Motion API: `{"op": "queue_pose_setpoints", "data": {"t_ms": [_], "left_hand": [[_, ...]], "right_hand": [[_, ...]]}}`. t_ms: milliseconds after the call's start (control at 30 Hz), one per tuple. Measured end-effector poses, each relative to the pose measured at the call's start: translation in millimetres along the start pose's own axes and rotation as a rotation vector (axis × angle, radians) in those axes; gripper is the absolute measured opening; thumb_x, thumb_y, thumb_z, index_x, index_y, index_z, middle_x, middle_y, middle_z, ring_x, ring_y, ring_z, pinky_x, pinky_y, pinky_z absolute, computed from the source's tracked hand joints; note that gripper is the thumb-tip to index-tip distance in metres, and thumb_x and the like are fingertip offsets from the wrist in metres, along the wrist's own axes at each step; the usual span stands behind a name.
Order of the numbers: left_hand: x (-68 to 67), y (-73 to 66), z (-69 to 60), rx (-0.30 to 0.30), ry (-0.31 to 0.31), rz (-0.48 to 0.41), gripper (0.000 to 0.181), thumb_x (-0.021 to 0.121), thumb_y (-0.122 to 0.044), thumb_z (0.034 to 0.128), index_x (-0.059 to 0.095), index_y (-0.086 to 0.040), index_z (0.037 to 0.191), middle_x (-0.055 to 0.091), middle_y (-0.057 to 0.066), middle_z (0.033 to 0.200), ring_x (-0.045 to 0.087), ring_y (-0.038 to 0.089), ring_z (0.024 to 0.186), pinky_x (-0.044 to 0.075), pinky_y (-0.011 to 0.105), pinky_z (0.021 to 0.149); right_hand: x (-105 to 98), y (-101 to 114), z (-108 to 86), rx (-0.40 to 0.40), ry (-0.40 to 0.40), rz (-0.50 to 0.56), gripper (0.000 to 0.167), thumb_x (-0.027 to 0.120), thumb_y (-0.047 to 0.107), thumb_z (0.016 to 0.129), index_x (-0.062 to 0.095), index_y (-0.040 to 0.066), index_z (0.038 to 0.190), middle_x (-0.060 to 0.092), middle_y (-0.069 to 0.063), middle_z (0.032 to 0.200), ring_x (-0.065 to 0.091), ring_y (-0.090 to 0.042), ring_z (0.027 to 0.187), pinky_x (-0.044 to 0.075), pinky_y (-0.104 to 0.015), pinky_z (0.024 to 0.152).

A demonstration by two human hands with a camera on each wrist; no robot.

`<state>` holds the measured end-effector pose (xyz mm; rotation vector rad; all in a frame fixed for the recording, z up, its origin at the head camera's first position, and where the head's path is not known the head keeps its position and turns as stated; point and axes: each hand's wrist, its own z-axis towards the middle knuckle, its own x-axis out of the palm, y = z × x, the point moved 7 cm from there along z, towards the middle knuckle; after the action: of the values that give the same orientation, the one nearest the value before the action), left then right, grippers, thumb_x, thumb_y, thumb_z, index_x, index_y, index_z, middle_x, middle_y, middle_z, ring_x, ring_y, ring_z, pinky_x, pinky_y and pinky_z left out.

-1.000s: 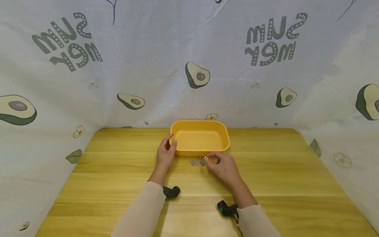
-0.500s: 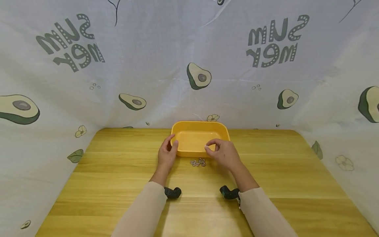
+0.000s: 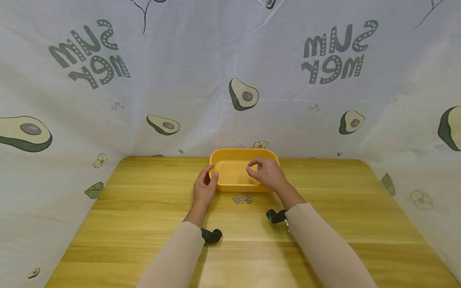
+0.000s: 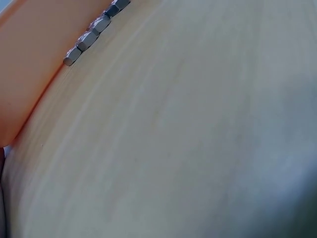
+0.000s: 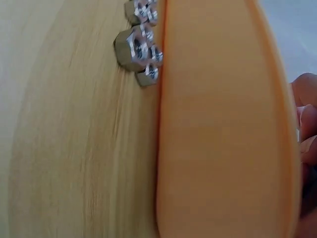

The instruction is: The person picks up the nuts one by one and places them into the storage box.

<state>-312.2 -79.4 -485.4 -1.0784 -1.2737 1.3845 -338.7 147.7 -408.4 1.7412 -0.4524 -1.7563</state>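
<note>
A yellow plastic bin stands on the wooden table. My left hand holds the bin's front left corner, its thumb at the rim and its fingers along the left side. Over the inside of the bin, my right hand pinches a small metal nut between thumb and index finger; the nut is mostly hidden by the fingertips. In the right wrist view, that hand's fingers show beyond the bin's rim. Several silvery hex nuts lie in a cluster before the bin's front wall, close up as nuts in the right wrist view.
The wooden table stretches out on both sides of the bin. Behind it hangs a pale cloth printed with avocados and lettering. A black wrist camera sits on the left wrist, another wrist camera on the right.
My right hand has lifted the pinched nut from beside the cluster, over the front rim and farther in above the bin. The left hand has stayed at the bin's corner.
</note>
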Motion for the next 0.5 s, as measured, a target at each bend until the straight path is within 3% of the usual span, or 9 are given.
{"op": "queue_pose_setpoints", "data": {"t_ms": [333, 500], "left_hand": [[0.4, 0.5, 0.0, 0.005, -0.005, 0.005, 0.04, 0.064, -0.026, 0.1014, 0.061, -0.017, 0.141, 0.053, 0.008, 0.153, 0.049, 0.028, 0.144, 0.04, 0.046, 0.119], [0.8, -1.7, 0.8, 0.002, -0.008, -0.001, 0.04, 0.064, -0.025, 0.1012, 0.062, -0.016, 0.141, 0.053, 0.008, 0.153, 0.051, 0.029, 0.143, 0.042, 0.046, 0.118]], "right_hand": [[10, -3, 26.2, 0.026, 0.049, 0.006, 0.024, 0.07, 0.033, 0.095, 0.076, 0.012, 0.106, 0.057, -0.002, 0.067, 0.048, -0.016, 0.056, 0.039, -0.028, 0.054], [17, -7, 38.5, 0.085, 0.078, 0.107, 0.022, 0.072, 0.029, 0.095, 0.075, 0.011, 0.107, 0.067, -0.008, 0.074, 0.057, -0.018, 0.061, 0.043, -0.027, 0.055]]}}
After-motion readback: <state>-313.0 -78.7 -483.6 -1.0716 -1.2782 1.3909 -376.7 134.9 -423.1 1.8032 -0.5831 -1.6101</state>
